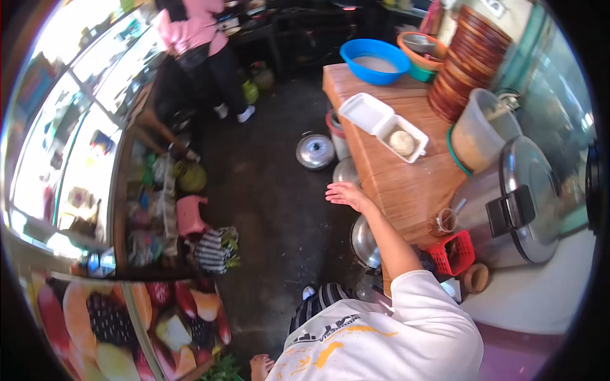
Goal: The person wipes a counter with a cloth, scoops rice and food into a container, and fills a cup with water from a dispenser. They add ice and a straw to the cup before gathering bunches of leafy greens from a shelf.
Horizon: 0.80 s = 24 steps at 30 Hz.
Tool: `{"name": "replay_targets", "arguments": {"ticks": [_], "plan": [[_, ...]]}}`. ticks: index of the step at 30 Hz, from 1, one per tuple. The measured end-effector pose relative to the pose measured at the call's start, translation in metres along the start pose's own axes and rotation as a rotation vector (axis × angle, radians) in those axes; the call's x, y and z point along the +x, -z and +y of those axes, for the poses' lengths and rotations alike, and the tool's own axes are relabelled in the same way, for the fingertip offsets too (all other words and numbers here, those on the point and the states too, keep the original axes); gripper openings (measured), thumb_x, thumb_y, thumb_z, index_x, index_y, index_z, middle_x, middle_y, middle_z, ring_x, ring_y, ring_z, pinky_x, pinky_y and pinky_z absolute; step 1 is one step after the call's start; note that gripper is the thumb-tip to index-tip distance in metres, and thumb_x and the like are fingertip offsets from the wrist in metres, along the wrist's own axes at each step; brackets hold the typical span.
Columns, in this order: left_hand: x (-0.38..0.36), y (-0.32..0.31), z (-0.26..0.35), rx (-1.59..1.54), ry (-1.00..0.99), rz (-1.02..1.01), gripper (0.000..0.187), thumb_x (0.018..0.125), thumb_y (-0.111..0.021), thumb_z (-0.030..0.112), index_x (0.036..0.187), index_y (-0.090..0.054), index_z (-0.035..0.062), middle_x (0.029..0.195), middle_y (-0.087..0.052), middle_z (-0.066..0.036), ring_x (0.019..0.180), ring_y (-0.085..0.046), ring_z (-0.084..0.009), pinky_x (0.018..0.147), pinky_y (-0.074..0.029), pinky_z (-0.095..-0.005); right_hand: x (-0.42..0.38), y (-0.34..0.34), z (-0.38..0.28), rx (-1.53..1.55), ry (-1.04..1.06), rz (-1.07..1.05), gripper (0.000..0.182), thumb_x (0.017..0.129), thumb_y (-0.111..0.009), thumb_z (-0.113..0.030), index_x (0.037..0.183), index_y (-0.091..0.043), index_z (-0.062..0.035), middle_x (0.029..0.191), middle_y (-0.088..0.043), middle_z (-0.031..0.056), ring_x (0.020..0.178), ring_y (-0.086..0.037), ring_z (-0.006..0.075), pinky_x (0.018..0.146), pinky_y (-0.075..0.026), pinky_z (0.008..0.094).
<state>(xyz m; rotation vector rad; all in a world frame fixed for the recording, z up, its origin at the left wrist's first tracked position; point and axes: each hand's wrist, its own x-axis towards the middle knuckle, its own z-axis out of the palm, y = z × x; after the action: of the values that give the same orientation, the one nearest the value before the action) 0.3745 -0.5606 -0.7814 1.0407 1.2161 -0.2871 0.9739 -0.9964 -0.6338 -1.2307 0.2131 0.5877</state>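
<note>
My right hand (pixel 346 194) is stretched out over the floor beside the wooden table, open and holding nothing. In the view it lies just below a round metal lid or pan (pixel 345 171). My left hand (pixel 261 366) shows only partly at the bottom edge, low by my shirt; its fingers are too hidden to judge. On the table (pixel 387 184) a white foam takeaway box (pixel 367 113) lies with its lid folded back. A pale rounded mound of food (pixel 402 143) sits in it, perhaps rice.
A blue basin (pixel 375 61), stacked brown baskets (pixel 470 60), a clear tub (pixel 486 130), a large metal pot (pixel 508 203) and a red basket (pixel 452 253) stand on the right. A lidded pot (pixel 315 151) is on the floor. A person in pink (pixel 197 28) stands at the back.
</note>
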Motion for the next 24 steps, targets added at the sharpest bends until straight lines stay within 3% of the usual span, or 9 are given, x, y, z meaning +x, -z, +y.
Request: {"name": "replay_targets", "arguments": {"ticks": [1,4,8,11,12,15,18,21,24], "plan": [[0.018,-0.005,0.036,0.157,0.085,0.147,0.020,0.085,-0.058,0.028,0.090,-0.060,0.0087,0.074,-0.058,-0.011,0.061,-0.062,-0.0297,0.055,-0.054,-0.0440,-0.006,0.003,-0.008,-0.065,0.029,-0.019,0.032,0.094,-0.054,-0.018,0.119,-0.052,0.0018,0.105,-0.064,0.0154,0.093,-0.066,0.0232,0.083,-0.055,0.0338],[0.075,-0.034,0.154,0.203,-0.074,0.024,0.012,0.087,-0.054,0.020,0.093,-0.058,0.0099,0.073,-0.055,-0.007,0.059,-0.060,-0.0236,0.053,-0.054,-0.0381,-0.014,0.036,-0.052,-0.175,0.177,0.146,0.034,0.097,-0.050,-0.030,0.110,-0.061,-0.0007,0.096,-0.067,0.0110,0.086,-0.066,0.0160,0.074,-0.054,0.0283],[0.119,-0.161,0.295,0.280,-0.275,-0.018,0.009,0.086,-0.050,0.008,0.092,-0.057,0.0105,0.074,-0.056,-0.005,0.060,-0.059,-0.0187,0.054,-0.053,-0.0322,-0.059,0.110,-0.154,-0.392,0.440,0.455,0.053,0.098,-0.040,-0.046,0.095,-0.069,-0.0020,0.072,-0.069,0.0066,0.074,-0.064,0.0113,0.065,-0.048,0.0226],[0.144,-0.255,0.345,0.270,-0.321,-0.115,0.009,0.087,-0.049,0.007,0.092,-0.056,0.0090,0.075,-0.056,-0.004,0.062,-0.060,-0.0183,0.056,-0.053,-0.0305,-0.107,0.163,-0.231,-0.423,0.599,0.792,0.064,0.097,-0.036,-0.051,0.092,-0.068,0.0046,0.064,-0.067,0.0127,0.071,-0.067,0.0176,0.066,-0.049,0.0273],[0.151,-0.282,0.352,0.312,-0.349,-0.184,0.012,0.088,-0.049,0.009,0.097,-0.058,0.0074,0.078,-0.058,-0.006,0.065,-0.061,-0.0196,0.058,-0.054,-0.0306,-0.119,0.186,-0.252,-0.460,0.714,0.936,0.063,0.098,-0.036,-0.050,0.094,-0.067,0.0039,0.066,-0.067,0.0124,0.070,-0.067,0.0174,0.066,-0.049,0.0275],[0.160,-0.347,0.364,0.210,-0.166,-0.366,0.014,0.089,-0.054,0.014,0.100,-0.059,0.0070,0.082,-0.061,-0.008,0.066,-0.061,-0.0220,0.061,-0.055,-0.0342,-0.141,0.295,-0.303,-0.401,0.950,1.326,0.049,0.099,-0.037,-0.040,0.099,-0.065,0.0002,0.071,-0.069,0.0107,0.067,-0.066,0.0171,0.064,-0.050,0.0278],[0.162,-0.412,0.374,0.307,-0.051,-0.397,0.014,0.088,-0.053,0.013,0.098,-0.060,0.0065,0.082,-0.060,-0.008,0.067,-0.062,-0.0230,0.061,-0.056,-0.0361,-0.161,0.411,-0.328,-0.409,0.651,1.557,0.029,0.094,-0.047,-0.027,0.102,-0.064,-0.0042,0.078,-0.069,0.0096,0.066,-0.066,0.0160,0.061,-0.050,0.0280],[0.171,-0.482,0.400,0.493,-0.066,-0.389,0.013,0.088,-0.052,0.011,0.097,-0.060,0.0059,0.081,-0.059,-0.009,0.068,-0.062,-0.0241,0.062,-0.056,-0.0379,-0.178,0.494,-0.335,-0.375,0.205,1.520,0.021,0.090,-0.053,-0.020,0.101,-0.064,-0.0060,0.081,-0.069,0.0094,0.066,-0.066,0.0153,0.058,-0.051,0.0290],[0.182,-0.544,0.439,0.641,-0.141,-0.384,0.013,0.087,-0.052,0.010,0.095,-0.060,0.0054,0.081,-0.058,-0.009,0.069,-0.063,-0.0251,0.063,-0.057,-0.0398,-0.169,0.522,-0.339,-0.356,-0.165,1.364,0.018,0.086,-0.057,-0.018,0.098,-0.065,-0.0076,0.083,-0.069,0.0095,0.064,-0.065,0.0159,0.054,-0.051,0.0302]]}}
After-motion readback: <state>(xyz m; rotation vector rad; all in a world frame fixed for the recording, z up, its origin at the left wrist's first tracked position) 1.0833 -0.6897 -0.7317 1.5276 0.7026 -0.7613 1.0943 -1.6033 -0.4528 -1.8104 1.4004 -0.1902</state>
